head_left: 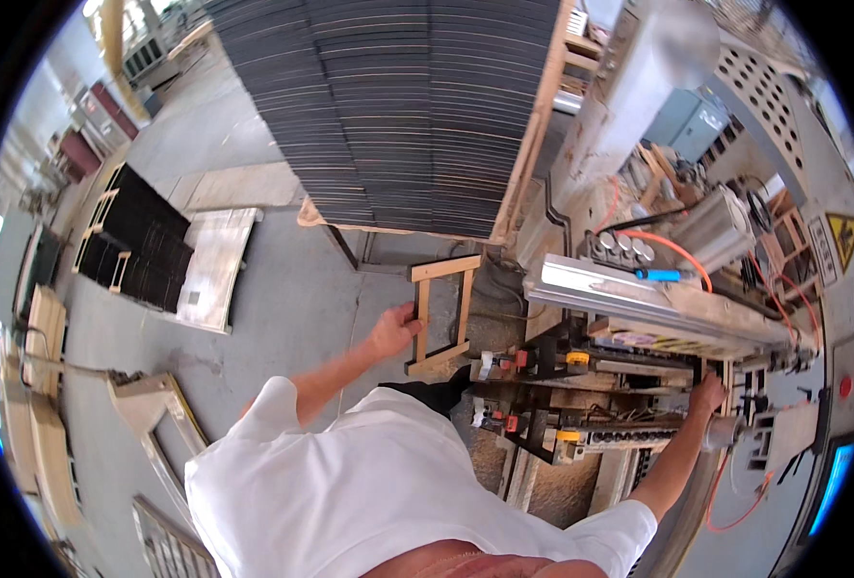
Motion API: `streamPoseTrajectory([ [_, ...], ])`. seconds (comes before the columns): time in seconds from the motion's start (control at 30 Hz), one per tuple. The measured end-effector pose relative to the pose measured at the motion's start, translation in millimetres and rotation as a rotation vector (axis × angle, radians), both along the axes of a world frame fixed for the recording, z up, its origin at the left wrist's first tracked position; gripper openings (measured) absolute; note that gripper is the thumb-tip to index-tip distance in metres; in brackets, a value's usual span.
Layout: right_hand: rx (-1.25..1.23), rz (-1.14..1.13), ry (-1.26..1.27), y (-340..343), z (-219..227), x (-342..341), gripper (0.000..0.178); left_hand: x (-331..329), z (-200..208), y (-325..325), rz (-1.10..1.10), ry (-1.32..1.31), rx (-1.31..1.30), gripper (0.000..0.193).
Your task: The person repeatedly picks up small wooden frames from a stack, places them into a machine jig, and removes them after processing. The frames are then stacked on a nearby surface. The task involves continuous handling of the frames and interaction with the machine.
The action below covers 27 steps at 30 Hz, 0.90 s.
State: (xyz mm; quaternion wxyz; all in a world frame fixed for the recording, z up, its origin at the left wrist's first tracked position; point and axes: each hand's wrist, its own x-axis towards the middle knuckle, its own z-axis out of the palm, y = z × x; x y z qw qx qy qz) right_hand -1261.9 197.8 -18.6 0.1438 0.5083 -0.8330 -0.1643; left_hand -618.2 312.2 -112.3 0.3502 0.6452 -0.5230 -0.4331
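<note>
A small rectangular wooden frame (448, 268) hangs upright at the near side of the machine, its bar ends dark. My left hand (395, 331) grips it by one side bar, fingers closed round the wood. Off to the right, my right arm reaches across the woodworking machine (658, 306). At the far end of its rails my right hand (707, 394) is closed beside a dark upright part; what it holds, if anything, is too small to make out. Clamps with yellow knobs (577, 358) and red-and-white fittings (516, 360) sit on the rails between my hands.
A tall stack of black-edged boards (398, 116) rises ahead. A smaller black stack (138, 236) stands by a pale pallet (217, 265) at left. Orange hoses (672, 246) loop over the machine. A control panel with a lit screen (833, 486) is at far right.
</note>
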Motion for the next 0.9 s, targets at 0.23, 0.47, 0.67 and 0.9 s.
streamPoseTrajectory([
  [0.23,-0.004,-0.014,0.081,0,-4,-12,0.017,69,148,-1,-0.043,0.323,-0.286,0.021],
  [0.47,-0.384,-0.035,-0.069,19,32,16,0.019,188,337,-22,0.215,0.326,-0.787,0.031],
  [0.67,-1.067,0.343,-0.690,100,100,200,0.017,345,488,-87,0.546,0.370,-0.925,0.035],
  [0.9,-1.071,0.387,-1.127,165,50,375,0.007,460,523,-264,0.334,0.192,-0.721,0.032],
])
